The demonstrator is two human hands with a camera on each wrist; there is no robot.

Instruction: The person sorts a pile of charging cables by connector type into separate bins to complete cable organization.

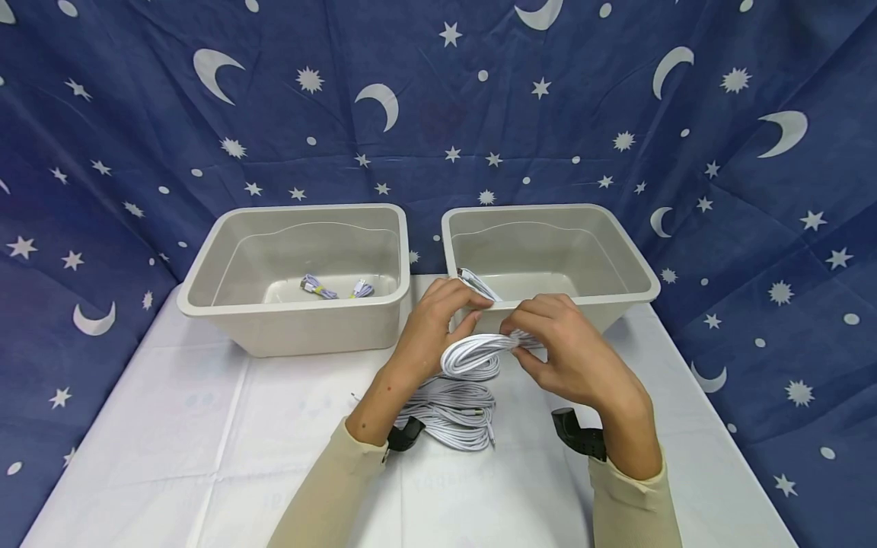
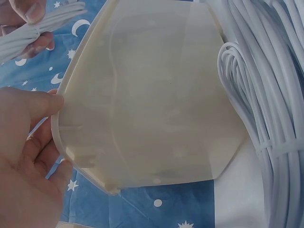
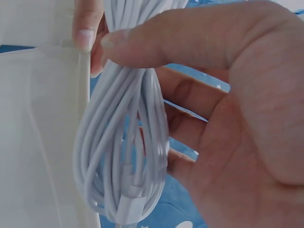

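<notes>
My right hand (image 1: 575,354) pinches a coiled white cable (image 3: 126,137) between thumb and fingers, just in front of the right bin (image 1: 630,297). A white connector (image 3: 130,207) shows at one end of the coil. My left hand (image 1: 432,320) touches the near left corner of that bin's rim, its fingers loosely bent and no cable visible in them. A white cable with a dark-tipped plug (image 1: 477,283) lies inside that bin, partly hidden behind my left fingers. Below the hands, on the table, rests a pile of bundled white cables (image 1: 455,415).
To the left stands another beige bin (image 1: 294,308) with two small tied cables (image 1: 318,287) on its floor. Both bins sit on a white-covered table (image 1: 288,441). A blue cloth (image 1: 438,99) with moons and stars hangs behind and at the sides.
</notes>
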